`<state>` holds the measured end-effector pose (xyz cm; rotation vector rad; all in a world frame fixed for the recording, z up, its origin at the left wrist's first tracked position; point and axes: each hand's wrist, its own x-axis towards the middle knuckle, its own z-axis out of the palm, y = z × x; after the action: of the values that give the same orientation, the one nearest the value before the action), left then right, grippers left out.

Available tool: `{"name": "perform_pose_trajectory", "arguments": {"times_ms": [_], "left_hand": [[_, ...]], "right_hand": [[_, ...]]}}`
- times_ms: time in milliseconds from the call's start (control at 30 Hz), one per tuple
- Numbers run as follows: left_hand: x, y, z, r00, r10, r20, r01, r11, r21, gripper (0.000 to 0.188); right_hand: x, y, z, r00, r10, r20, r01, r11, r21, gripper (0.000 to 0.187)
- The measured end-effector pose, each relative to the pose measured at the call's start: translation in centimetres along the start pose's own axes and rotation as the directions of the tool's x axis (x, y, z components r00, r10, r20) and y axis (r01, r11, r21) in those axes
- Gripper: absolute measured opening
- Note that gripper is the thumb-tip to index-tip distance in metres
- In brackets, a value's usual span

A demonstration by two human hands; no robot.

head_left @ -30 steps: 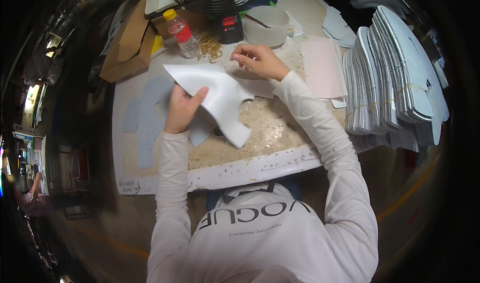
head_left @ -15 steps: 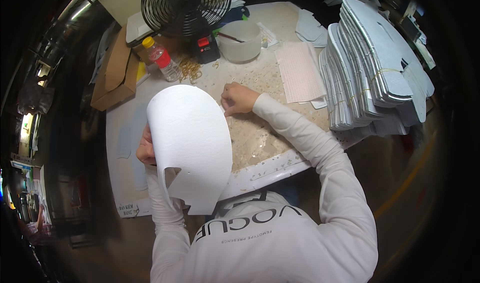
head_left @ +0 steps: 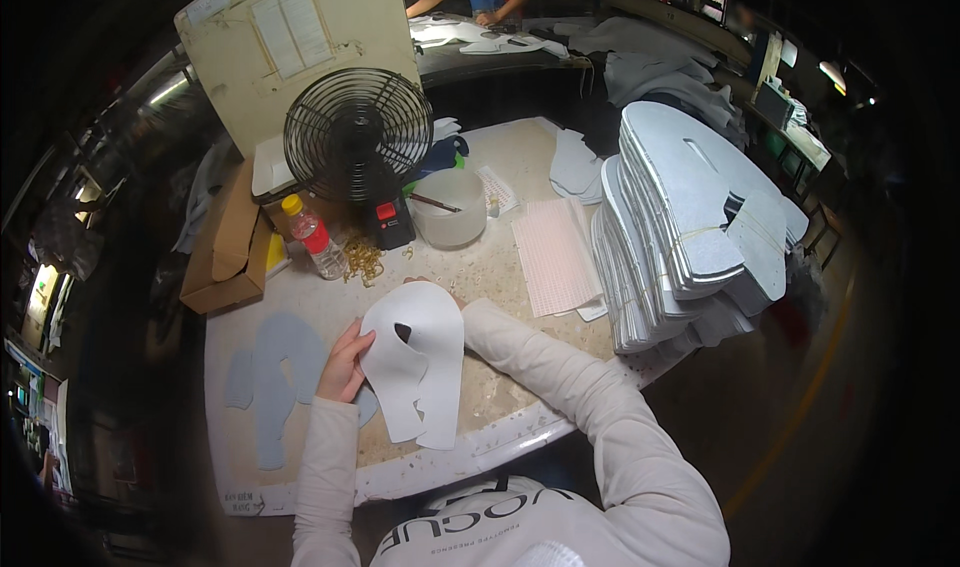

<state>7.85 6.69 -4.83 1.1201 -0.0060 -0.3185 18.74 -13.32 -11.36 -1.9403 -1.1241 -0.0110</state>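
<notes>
A white sheet piece [head_left: 440,367], rounded at the top with a small dark cut-out, is curled over on itself above the near part of the table. My left hand [head_left: 343,364] grips its left edge, thumb on the front face. Behind the piece's upper right edge, only a sliver of my right hand [head_left: 457,298] shows; its fingers are hidden. Flat grey-blue shapes [head_left: 272,367] lie on the table to the left of my left hand.
A tall stack of pale cut pieces [head_left: 690,207] stands at the right. Along the back are a fan [head_left: 358,135], a translucent tub [head_left: 450,222], a bottle [head_left: 315,239], yellowish rubber bands [head_left: 362,259] and a cardboard box [head_left: 225,252]. Pink-patterned paper [head_left: 555,257] lies before the stack.
The view has tilted up, showing a person at a far table. The white piece has turned and folded over, revealing its cut-out. My right hand has moved from the open tabletop to behind it.
</notes>
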Motion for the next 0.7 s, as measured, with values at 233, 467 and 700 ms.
{"name": "perform_pose_trajectory", "arguments": {"times_ms": [233,467,700], "left_hand": [[0.2,-1.3,-0.6,0.995,-0.079,-0.059,0.087,0.986,0.145,0.055],[0.9,-3.4,-1.1,0.974,0.164,-0.155,-0.150,0.984,0.098,0.059],[1.3,-4.2,-2.0,0.965,0.121,-0.234,-0.087,0.985,0.151,0.069]], "right_hand": [[-0.5,-0.5,0.4,0.985,0.153,0.081,-0.173,0.861,0.478,0.028],[0.8,-0.4,-3.4,0.924,0.370,-0.100,-0.367,0.929,0.051,0.025],[-0.8,1.1,-10.5,0.829,0.419,-0.371,-0.455,0.890,-0.011,0.022]]}}
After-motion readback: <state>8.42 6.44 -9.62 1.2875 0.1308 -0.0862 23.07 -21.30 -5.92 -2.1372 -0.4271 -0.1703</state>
